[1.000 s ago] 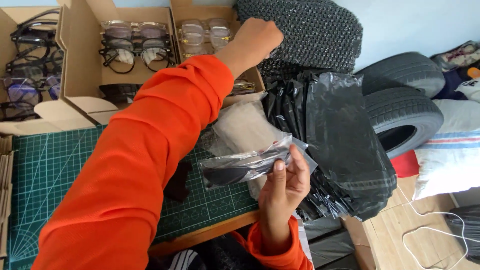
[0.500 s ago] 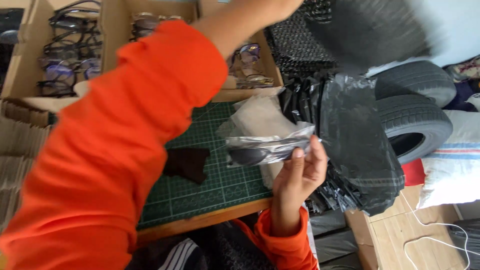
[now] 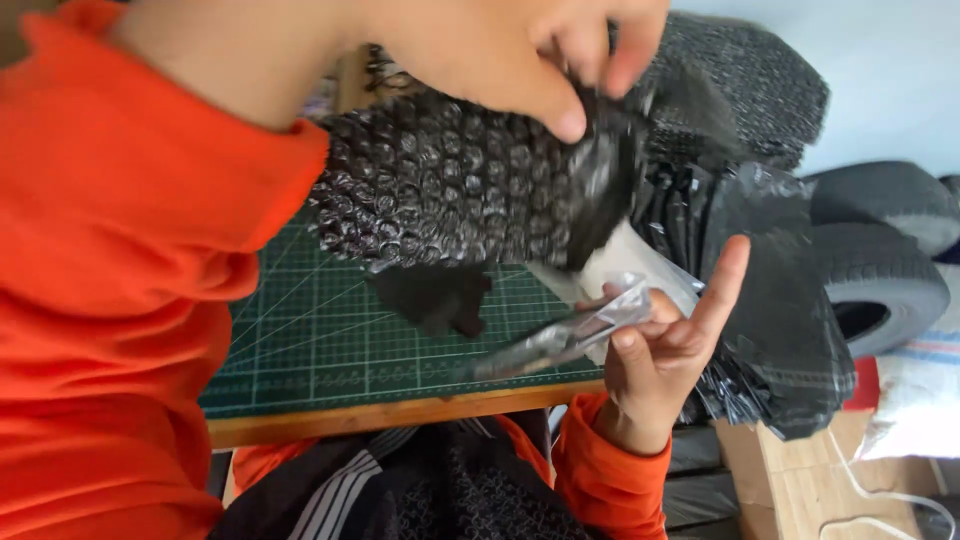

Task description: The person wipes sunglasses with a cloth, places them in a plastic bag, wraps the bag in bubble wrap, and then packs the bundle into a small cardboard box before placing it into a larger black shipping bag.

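Clear packet [image 3: 560,340] angled up-right, pinched in right hand [image 3: 660,370], left hand [image 3: 520,50] gripping black bubble wrap [image 3: 450,185]

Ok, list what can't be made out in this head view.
- Contents of the clear sleeve in the right hand: glare and blur hide them.
- Left hand: cut off by the top edge.
- Cutting mat: far part hidden behind the black bubble wrap.
- Tyres: cropped at the right edge.

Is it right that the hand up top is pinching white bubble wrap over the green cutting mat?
Not quite. In the head view the left hand does pinch bubble wrap over the green cutting mat, but the wrap is black, not white.
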